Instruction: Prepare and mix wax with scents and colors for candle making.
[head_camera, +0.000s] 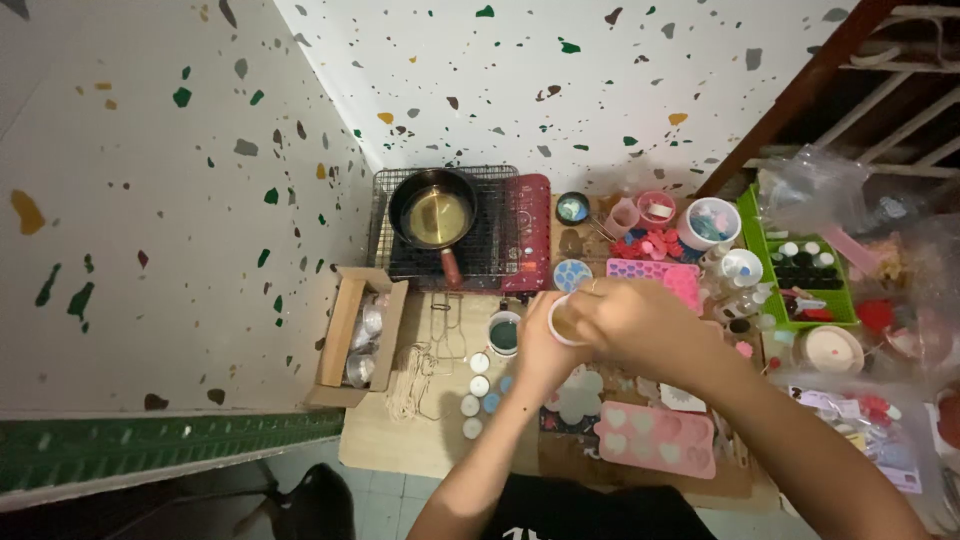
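A: Position of small white cup (562, 320)?
B: Centre of table (400, 440), pinched between fingers of left hand (545, 345) and right hand (625, 320).
A: Progress?
B: Heart mould (655, 437) nearby filled; contents of cup not visible.

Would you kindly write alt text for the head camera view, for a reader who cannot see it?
Both hands, the left hand and right hand, hold a small white round cup above a crowded craft table. Behind stands a black pan of yellowish liquid on a portable stove; nearer lies a pink silicone heart mould.
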